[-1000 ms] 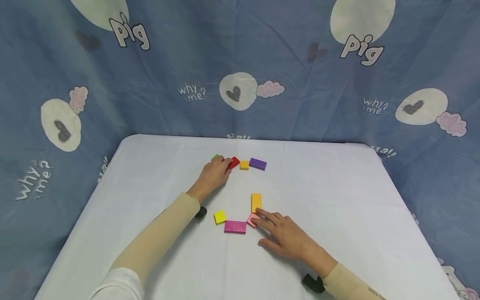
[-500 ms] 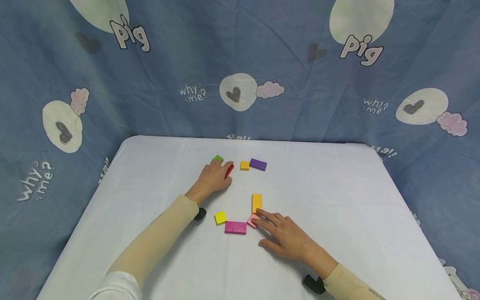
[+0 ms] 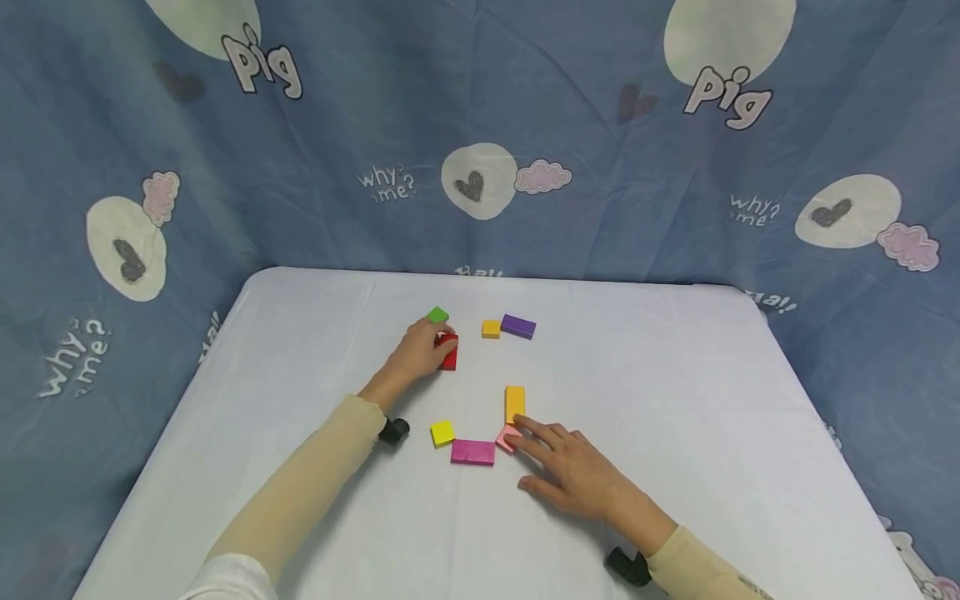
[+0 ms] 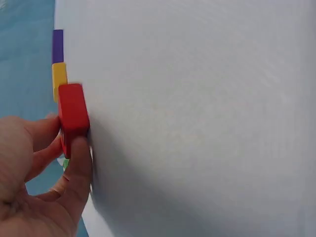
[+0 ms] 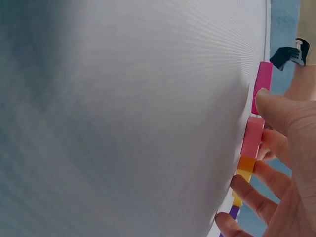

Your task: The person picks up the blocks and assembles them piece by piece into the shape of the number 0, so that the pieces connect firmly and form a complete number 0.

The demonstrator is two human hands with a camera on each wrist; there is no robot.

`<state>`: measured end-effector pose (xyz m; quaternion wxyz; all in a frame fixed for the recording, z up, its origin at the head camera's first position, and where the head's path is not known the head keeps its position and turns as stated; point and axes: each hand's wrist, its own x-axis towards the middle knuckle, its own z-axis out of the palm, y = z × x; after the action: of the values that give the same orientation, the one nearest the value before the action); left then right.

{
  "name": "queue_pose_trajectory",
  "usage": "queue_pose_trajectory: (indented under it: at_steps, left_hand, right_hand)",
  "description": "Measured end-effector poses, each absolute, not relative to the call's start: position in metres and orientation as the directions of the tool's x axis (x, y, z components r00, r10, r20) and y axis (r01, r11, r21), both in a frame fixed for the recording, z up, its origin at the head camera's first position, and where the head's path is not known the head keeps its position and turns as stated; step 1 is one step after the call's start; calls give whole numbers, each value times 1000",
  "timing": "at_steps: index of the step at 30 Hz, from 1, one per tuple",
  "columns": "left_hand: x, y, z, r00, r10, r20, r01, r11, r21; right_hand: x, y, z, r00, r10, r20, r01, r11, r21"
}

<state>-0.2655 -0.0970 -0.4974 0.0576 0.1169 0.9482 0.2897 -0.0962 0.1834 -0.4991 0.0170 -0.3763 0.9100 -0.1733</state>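
My left hand (image 3: 415, 353) pinches a red rectangular block (image 3: 449, 360) between thumb and fingers. In the left wrist view the red block (image 4: 74, 111) stands out in front of the fingertips. Just behind that hand lies a green block (image 3: 437, 314), partly covered. My right hand (image 3: 573, 477) rests with fingers loosely spread. Its fingertips lie at a small pink block (image 3: 503, 442) and at the near end of a long orange-yellow block (image 3: 514, 402). The right wrist view shows the thumb near a magenta block (image 5: 263, 81), with the pink block (image 5: 253, 137) beside the fingers.
A small orange block (image 3: 491, 330) touches a purple block (image 3: 518, 326) at the back. Nearer, a yellow square block (image 3: 442, 434) meets the corner of the magenta block (image 3: 472, 452). All lie on a white table (image 3: 675, 383), with a printed blue cloth (image 3: 585, 233) behind it.
My left hand has drawn the red block away from the small orange block, leftward and nearer, and turned it. More of the green block shows. The right hand keeps its place.
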Motion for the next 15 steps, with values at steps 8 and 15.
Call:
queue_pose_trajectory:
  at_steps: [8, 15]
  left_hand:
    - [-263, -104, -500, -979, 200, -41, 129, 762, 634]
    - [-259, -107, -501, -981, 189, -46, 113, 748, 654]
  right_hand:
    - [-97, 183, -497, -734, -678, 49, -652, 682, -331]
    - [-96, 182, -497, -733, -679, 49, -655, 684, -320]
